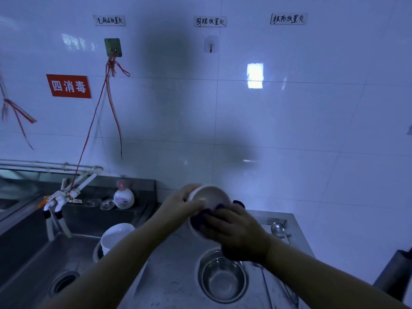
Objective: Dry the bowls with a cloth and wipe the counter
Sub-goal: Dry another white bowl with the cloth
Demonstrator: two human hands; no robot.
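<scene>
both hands (182, 204) (234, 230) raised, fingers curled, gripping

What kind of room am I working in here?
Probably a canteen or commercial kitchen's dishwashing area: a stainless steel sink with wall taps, white tiled wall with handwritten storage labels over hooks, and a red sign. Lighting is dim.

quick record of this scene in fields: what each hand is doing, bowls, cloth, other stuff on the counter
left hand: left hand grips the rim of the held bowl, tilted on its side above the counter
right hand: right hand presses the purple cloth against that bowl
other bowls: metal bowl on the steel counter; white bowls stacked at the sink's edge
sink: sink at left, drain visible
extras: ladle near the back right of the counter; soap bottle behind the sink
</scene>
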